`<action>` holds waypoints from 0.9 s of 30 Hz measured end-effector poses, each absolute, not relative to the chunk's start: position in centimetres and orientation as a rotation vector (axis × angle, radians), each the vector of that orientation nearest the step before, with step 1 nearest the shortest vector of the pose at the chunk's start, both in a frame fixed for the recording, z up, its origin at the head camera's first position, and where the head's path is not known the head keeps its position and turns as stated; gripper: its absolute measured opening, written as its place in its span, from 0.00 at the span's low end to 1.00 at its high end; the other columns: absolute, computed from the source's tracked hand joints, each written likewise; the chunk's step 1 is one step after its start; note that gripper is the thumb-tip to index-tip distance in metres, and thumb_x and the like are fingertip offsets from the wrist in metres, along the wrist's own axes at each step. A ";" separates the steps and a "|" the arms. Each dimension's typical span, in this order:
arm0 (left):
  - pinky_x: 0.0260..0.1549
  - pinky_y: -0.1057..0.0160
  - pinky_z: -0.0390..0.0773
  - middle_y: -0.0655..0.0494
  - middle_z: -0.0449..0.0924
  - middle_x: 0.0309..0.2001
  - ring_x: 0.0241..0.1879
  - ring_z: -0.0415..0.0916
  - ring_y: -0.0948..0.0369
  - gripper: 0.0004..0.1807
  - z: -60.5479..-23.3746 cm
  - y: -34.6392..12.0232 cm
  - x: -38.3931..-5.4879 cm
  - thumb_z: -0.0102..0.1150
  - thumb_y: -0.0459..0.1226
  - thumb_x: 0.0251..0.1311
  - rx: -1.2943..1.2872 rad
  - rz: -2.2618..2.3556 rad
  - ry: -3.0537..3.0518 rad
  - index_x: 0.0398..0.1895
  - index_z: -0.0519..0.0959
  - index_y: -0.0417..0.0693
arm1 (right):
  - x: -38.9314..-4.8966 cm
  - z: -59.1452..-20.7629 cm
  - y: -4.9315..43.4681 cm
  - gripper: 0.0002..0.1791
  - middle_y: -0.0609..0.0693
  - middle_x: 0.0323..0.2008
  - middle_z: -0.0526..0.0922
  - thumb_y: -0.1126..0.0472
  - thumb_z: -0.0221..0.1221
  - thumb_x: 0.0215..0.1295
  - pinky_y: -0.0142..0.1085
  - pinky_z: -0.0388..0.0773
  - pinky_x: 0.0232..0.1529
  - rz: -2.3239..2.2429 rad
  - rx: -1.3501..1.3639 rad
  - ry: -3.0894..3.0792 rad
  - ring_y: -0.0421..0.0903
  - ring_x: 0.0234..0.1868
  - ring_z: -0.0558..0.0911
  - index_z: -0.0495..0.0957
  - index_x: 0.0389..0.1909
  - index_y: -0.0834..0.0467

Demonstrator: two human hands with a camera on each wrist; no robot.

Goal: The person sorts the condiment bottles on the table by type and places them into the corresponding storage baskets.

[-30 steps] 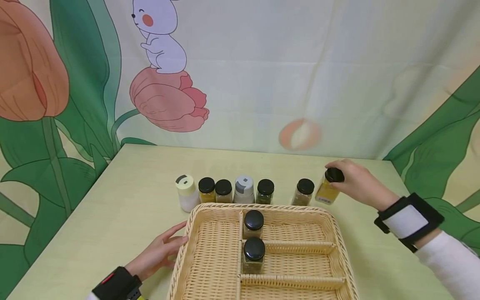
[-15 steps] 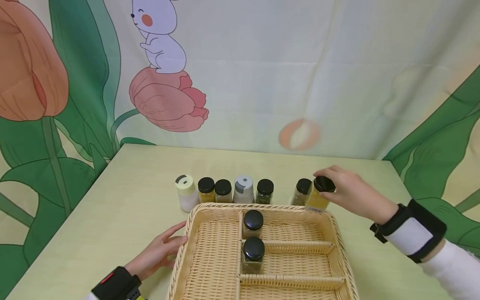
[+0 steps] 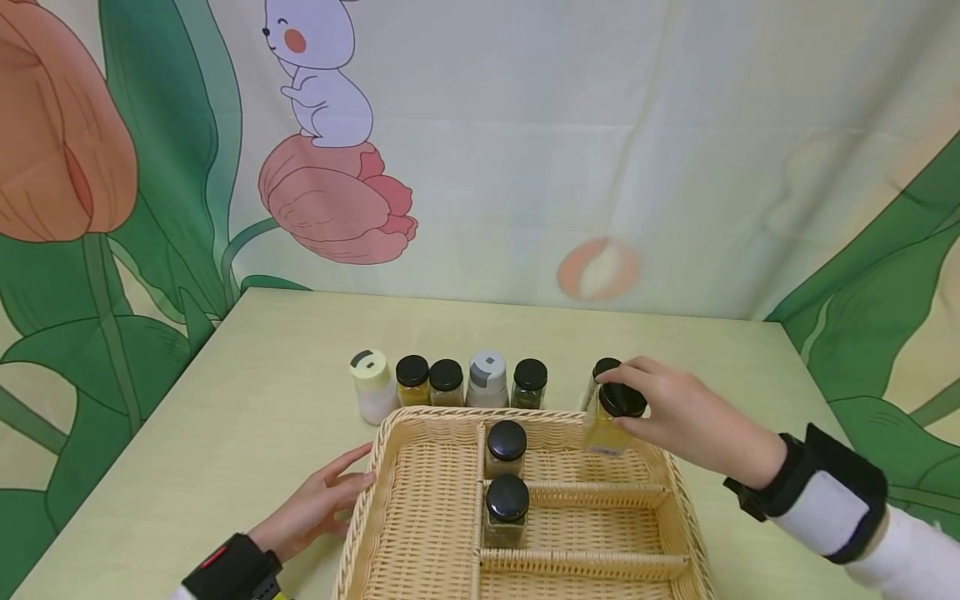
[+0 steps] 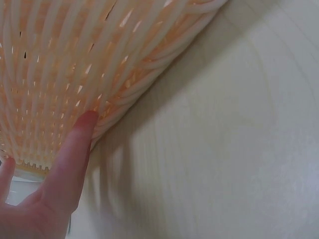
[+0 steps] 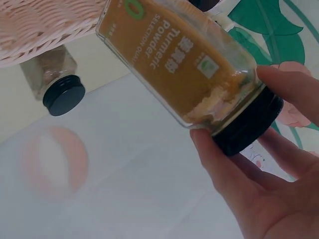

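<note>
My right hand [image 3: 690, 417] pinches the black lid of a turmeric powder jar [image 3: 606, 429], held over the basket's far right compartment. In the right wrist view the yellow-brown jar [image 5: 174, 59] shows its "Turmeric Powder" label, with thumb and fingers around the lid. My left hand [image 3: 318, 508] rests its fingers against the left side of the wicker basket [image 3: 360, 533]; in the left wrist view one finger [image 4: 72, 159] touches the weave. Two black-lidded jars stand in the basket: one [image 3: 507, 446] in the far compartment, another [image 3: 507, 508] in the middle one.
Behind the basket stand a yellow-capped bottle [image 3: 372, 387], a yellow-filled jar [image 3: 413, 382], a brownish jar [image 3: 447, 383], a grey-capped bottle [image 3: 488, 379] and a dark green jar [image 3: 530, 385]. Another jar [image 5: 55, 82] stands behind the basket's right part. A printed curtain [image 3: 487, 167] hangs behind the table.
My right hand has carried the turmeric jar left and toward me, from the table right of the basket to over its far right compartment. The left hand has stayed put.
</note>
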State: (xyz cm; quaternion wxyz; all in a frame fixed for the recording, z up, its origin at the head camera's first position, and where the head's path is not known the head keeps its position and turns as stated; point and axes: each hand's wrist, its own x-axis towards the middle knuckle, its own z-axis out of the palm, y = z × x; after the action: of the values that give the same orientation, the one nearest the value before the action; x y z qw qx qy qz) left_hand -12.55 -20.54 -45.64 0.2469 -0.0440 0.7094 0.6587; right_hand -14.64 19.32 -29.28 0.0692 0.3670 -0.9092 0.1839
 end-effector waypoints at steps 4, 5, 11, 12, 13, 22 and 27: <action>0.40 0.41 0.74 0.34 0.62 0.57 0.49 0.68 0.47 0.36 -45.7 -20.5 -12.6 0.49 0.50 0.59 -0.126 1.795 1.940 0.65 0.47 0.50 | -13.9 -29.2 18.8 0.24 0.52 0.38 0.75 0.69 0.64 0.45 0.36 0.78 0.29 0.563 1.175 -2.699 0.45 0.34 0.76 0.71 0.47 0.59; 0.40 0.40 0.74 0.34 0.62 0.57 0.49 0.68 0.47 0.36 -45.7 -20.5 -12.6 0.49 0.50 0.59 -0.126 1.794 1.941 0.65 0.47 0.50 | -13.8 -29.2 18.7 0.24 0.53 0.39 0.75 0.69 0.64 0.44 0.36 0.78 0.29 0.570 1.190 -2.691 0.46 0.35 0.77 0.71 0.46 0.59; 0.39 0.42 0.75 0.32 0.59 0.59 0.49 0.69 0.46 0.35 -45.9 -20.5 -12.6 0.49 0.50 0.59 -0.128 1.793 1.942 0.66 0.47 0.52 | -12.7 -29.2 17.8 0.25 0.55 0.41 0.75 0.68 0.65 0.43 0.34 0.79 0.29 0.567 1.237 -2.666 0.47 0.36 0.78 0.71 0.46 0.60; 0.38 0.43 0.76 0.32 0.59 0.59 0.49 0.69 0.47 0.35 -46.0 -20.5 -12.6 0.49 0.50 0.59 -0.126 1.792 1.943 0.66 0.47 0.52 | -12.5 -29.2 17.7 0.25 0.55 0.41 0.75 0.68 0.65 0.43 0.33 0.79 0.29 0.565 1.243 -2.666 0.47 0.36 0.78 0.72 0.46 0.60; 0.38 0.43 0.76 0.32 0.59 0.59 0.49 0.69 0.47 0.36 -46.0 -20.5 -12.6 0.49 0.50 0.59 -0.125 1.792 1.942 0.66 0.47 0.52 | -12.3 -29.2 17.6 0.24 0.55 0.41 0.75 0.68 0.65 0.43 0.33 0.79 0.30 0.562 1.249 -2.668 0.46 0.36 0.77 0.72 0.46 0.60; 0.37 0.44 0.76 0.33 0.60 0.58 0.48 0.70 0.47 0.35 -46.1 -20.5 -12.6 0.48 0.50 0.59 -0.118 1.797 1.942 0.66 0.47 0.53 | -10.8 -29.1 16.7 0.25 0.52 0.39 0.76 0.64 0.66 0.42 0.31 0.78 0.30 0.581 1.316 -2.656 0.43 0.34 0.76 0.72 0.46 0.58; 0.37 0.43 0.76 0.32 0.59 0.59 0.48 0.70 0.47 0.35 -46.1 -20.5 -12.6 0.49 0.49 0.59 -0.122 1.802 1.948 0.66 0.48 0.53 | -9.8 -28.9 16.1 0.25 0.50 0.39 0.76 0.62 0.67 0.42 0.35 0.78 0.33 0.570 1.336 -2.658 0.43 0.36 0.76 0.73 0.46 0.56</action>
State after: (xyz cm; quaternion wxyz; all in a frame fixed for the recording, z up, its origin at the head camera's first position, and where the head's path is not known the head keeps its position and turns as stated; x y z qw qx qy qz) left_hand -12.60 -20.46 -46.06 0.2401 -0.0444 0.7118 0.6586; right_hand -9.77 16.13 -28.93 0.0564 0.4403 -0.8761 0.1880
